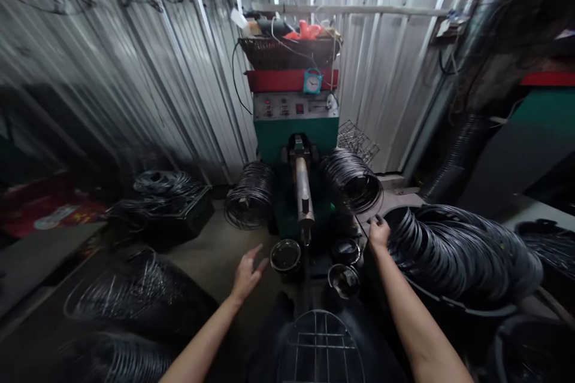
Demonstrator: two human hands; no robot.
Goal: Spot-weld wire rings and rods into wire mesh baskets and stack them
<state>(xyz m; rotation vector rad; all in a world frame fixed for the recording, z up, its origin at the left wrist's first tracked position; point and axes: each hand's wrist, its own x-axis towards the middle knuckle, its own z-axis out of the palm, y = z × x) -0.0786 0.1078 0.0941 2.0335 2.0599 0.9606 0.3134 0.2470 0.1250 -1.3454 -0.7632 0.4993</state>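
Note:
My left hand (pixel 248 272) hovers left of a small dark bowl (pixel 286 255), its fingers apart and nothing in them. Below the right-hand hanging coil of wire rings (pixel 353 182), my right hand (pixel 378 232) is closed in a pinch on a thin dark wire (pixel 360 228); how far the wire runs is hard to see. Between the hands, a green machine (pixel 296 128) points a metal arm (pixel 304 185) toward me. A second coil of wire rings (pixel 251 194) hangs left of that arm. Over my lap lies a round wire grid (pixel 321 344) with crossing bars.
A large tub (pixel 458 305) heaped with dark wire rings (pixel 467 251) stands at right. Two small containers, one a cup (pixel 344 280), sit below the machine arm. At left are wire bundles (pixel 166 185) on a box. A basket (pixel 290 52) tops the machine.

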